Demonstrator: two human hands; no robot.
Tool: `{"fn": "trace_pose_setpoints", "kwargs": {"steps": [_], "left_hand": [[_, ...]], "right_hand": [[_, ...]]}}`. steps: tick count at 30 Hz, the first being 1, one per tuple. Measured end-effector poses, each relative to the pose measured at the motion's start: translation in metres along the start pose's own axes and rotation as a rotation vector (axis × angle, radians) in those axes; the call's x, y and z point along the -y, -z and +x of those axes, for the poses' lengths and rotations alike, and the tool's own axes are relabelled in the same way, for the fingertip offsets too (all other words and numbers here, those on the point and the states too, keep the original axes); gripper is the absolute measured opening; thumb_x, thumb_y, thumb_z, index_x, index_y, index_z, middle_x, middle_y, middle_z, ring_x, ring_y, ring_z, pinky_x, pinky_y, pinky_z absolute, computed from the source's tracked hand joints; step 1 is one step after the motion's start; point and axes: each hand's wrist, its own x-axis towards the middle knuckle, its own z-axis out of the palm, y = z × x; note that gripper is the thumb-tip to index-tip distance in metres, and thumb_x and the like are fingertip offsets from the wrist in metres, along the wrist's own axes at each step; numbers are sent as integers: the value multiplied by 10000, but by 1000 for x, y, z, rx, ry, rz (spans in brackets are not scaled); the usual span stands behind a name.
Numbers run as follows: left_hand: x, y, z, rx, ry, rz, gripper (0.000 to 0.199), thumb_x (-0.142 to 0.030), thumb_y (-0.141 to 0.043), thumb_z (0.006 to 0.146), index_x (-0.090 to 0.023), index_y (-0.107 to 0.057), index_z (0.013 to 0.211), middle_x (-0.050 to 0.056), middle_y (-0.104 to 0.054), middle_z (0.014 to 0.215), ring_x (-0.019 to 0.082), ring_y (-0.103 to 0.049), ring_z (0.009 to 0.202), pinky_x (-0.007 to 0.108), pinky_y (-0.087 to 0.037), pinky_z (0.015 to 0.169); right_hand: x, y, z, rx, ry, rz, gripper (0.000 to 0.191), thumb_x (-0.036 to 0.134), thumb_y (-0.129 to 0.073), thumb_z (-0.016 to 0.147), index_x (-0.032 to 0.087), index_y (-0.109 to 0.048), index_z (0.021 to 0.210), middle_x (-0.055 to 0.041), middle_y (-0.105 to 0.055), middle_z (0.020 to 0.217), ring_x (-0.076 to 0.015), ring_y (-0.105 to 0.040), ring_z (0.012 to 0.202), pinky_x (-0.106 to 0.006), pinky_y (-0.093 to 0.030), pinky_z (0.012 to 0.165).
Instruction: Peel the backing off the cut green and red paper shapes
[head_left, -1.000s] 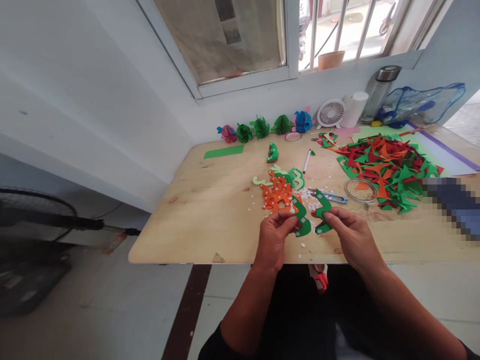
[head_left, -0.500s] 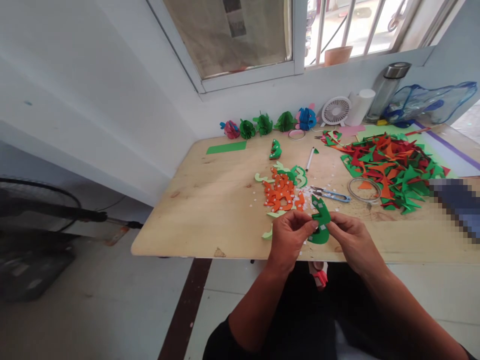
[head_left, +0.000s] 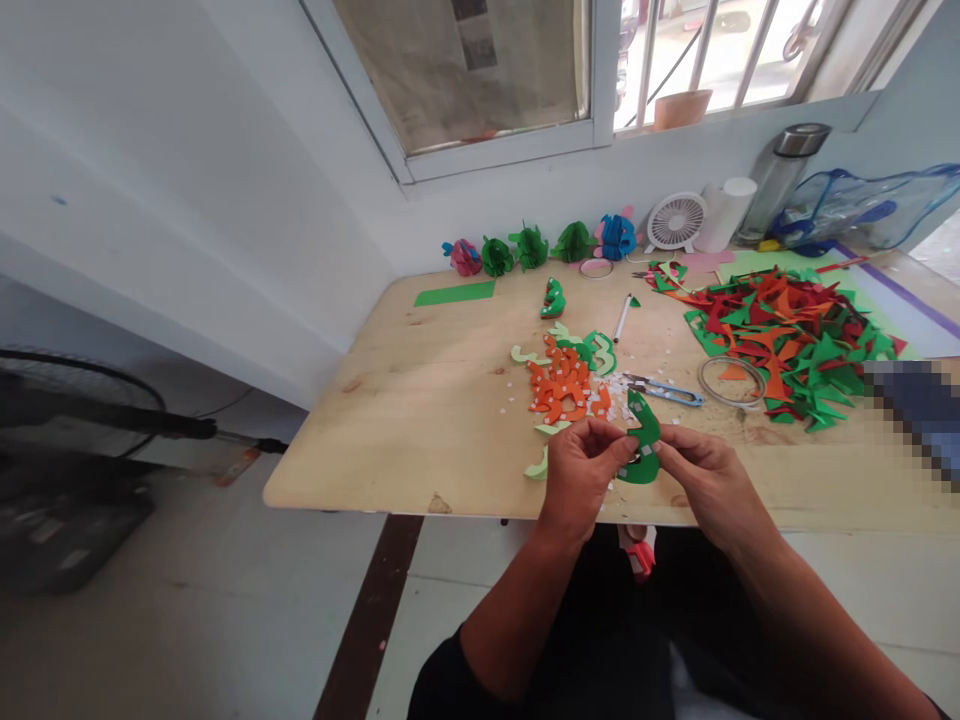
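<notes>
Between my two hands, above the table's front edge, is a curved green paper cutout [head_left: 641, 466] with small whitish squares on it. My left hand [head_left: 581, 470] pinches its left edge between thumb and fingers. On the opposite edge, the fingers of my right hand [head_left: 701, 470] are closed on the same cutout. Just beyond lie a heap of orange paper cutouts [head_left: 559, 385] dotted with white squares, some pale green curved cutouts [head_left: 536, 465] and tiny white paper bits. Blue-handled thread snips [head_left: 667, 390] rest behind the held piece.
A big pile of red, orange and green paper scraps [head_left: 802, 340] covers the right side, with a tape roll [head_left: 731, 382] beside it. Along the wall stand folded paper figures [head_left: 531, 247], a small fan [head_left: 676, 222] and a bottle [head_left: 787, 180]. A pen [head_left: 622, 318] lies mid-table.
The green cutout has tilted slightly in my fingers. Both hands keep their hold, and the whole view has shifted a little.
</notes>
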Motion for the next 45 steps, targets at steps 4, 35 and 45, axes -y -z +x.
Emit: {"fn": "trace_pose_setpoints", "kwargs": {"steps": [4, 35, 45], "left_hand": [[-2, 0, 0, 11, -4, 4, 274, -323, -833, 525, -139, -641, 592, -16, -608, 521, 66, -505, 464, 184, -434, 483], [4, 0, 3, -151, -111, -17, 138, -208, -757, 593, -141, -656, 662, -4, -649, 607, 96, -577, 546, 211, -454, 542], [8, -6, 1, -189, -82, -102, 144, -184, -744, 583, -136, -633, 662, -8, -649, 620, 91, -576, 548, 205, -428, 537]], "right_hand": [[4, -2, 2, -19, 68, -35, 189, 403, -725, 718, 247, -762, 820, -7, -721, 678, -190, -662, 658, -279, -526, 603], [8, -13, 6, 65, 80, -86, 326, 487, -629, 782, 206, -738, 905, -29, -742, 740, -194, -659, 585, -291, -504, 547], [3, -13, 5, -104, 281, -461, 196, 341, -584, 831, 218, -734, 859, -13, -722, 764, -200, -659, 727, -295, -496, 690]]}}
